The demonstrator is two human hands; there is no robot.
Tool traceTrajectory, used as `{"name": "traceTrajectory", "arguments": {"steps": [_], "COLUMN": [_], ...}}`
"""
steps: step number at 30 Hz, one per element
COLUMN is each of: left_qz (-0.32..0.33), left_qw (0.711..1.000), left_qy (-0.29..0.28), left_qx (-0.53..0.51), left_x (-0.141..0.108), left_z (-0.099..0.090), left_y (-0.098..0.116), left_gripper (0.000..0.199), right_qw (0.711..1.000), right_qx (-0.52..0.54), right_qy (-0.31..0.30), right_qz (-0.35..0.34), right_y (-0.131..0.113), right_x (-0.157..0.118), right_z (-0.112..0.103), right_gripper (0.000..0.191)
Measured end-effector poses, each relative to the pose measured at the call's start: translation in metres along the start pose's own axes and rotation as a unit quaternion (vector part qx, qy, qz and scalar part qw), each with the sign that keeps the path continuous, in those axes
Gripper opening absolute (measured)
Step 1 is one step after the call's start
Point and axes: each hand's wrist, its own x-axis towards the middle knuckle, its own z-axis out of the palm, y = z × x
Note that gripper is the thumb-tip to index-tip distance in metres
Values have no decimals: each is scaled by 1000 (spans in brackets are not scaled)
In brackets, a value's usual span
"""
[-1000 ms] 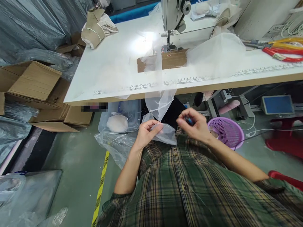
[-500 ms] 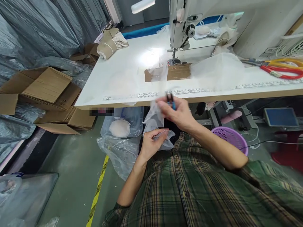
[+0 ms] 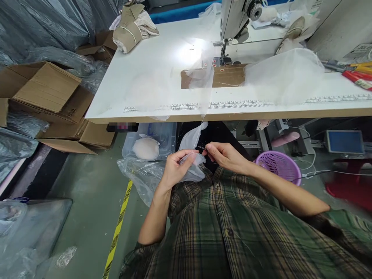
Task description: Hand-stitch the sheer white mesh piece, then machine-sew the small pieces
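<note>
In front of my lap, my left hand (image 3: 176, 166) pinches a sheer white fabric piece (image 3: 190, 137) between thumb and fingers. The cloth hangs below the table edge, and a thin strand runs from it up to the tabletop. My right hand (image 3: 225, 155) is closed around small thread snips (image 3: 202, 147); their dark blades point left at the fabric beside my left fingertips. Most of the snips is hidden inside the fingers. Whether the blades touch the cloth I cannot tell.
A sewing machine (image 3: 232, 23) stands on the white table (image 3: 116, 97), with brown cardboard (image 3: 229, 75) and more sheer fabric (image 3: 281, 77) near its needle. Red-handled scissors (image 3: 357, 79) lie at right. Below are a clear bin (image 3: 168, 135), a purple basket (image 3: 280, 164) and cardboard boxes (image 3: 49, 89).
My right hand has come down from the table edge to beside my left hand, bringing the snips to the fabric. My left hand keeps its pinch. The view has tilted downward.
</note>
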Motion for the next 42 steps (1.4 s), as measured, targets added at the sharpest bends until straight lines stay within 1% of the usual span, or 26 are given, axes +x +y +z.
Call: {"name": "traceTrajectory", "arguments": {"steps": [3,8,13,17,21,24,28,30,32,35,37,39,42], "left_qz": [-1,-1,-9,-17,-36,-43,-45,-48,-51,-66,-89,-117,-138], "left_qw": [1000,998,998,998,997,995,993,993,993,991,989,983,973], "left_qy": [-13,-55,-56,-65,-65,-78,-98,-99,-101,-100,-101,-120,-165], "left_qx": [18,43,23,5,-21,-47,-51,-45,-43,-53,-65,-80,-78], "left_x": [1,1,3,5,7,8,10,11,11,4,-6,-17,-29], "left_z": [-2,-6,-12,-13,-13,-13,-14,-14,-12,-7,-2,2,-1], "left_y": [4,6,4,3,1,1,5,6,6,5,4,3,-2], "left_gripper": [31,24,30,31,29,27,25,27,27,25,26,27,29], "right_qw": [999,997,997,998,1000,1000,999,999,999,1000,995,987,977], "right_qx": [-36,-55,-34,-25,-8,-8,-20,-31,-35,18,91,150,177], "right_qy": [-8,-31,-42,-22,1,-4,-29,-20,-6,-1,-28,-66,-105], "right_qz": [3,-39,-58,-48,-25,-4,-25,-35,-30,-14,-9,5,57], "right_y": [5,7,8,12,15,16,14,13,13,16,19,21,26], "right_x": [5,12,20,25,20,15,15,17,17,8,-4,-18,-33], "right_z": [6,8,13,18,21,19,19,21,23,26,28,31,31], "right_gripper": [50,46,43,45,49,51,47,45,45,45,39,39,42]}}
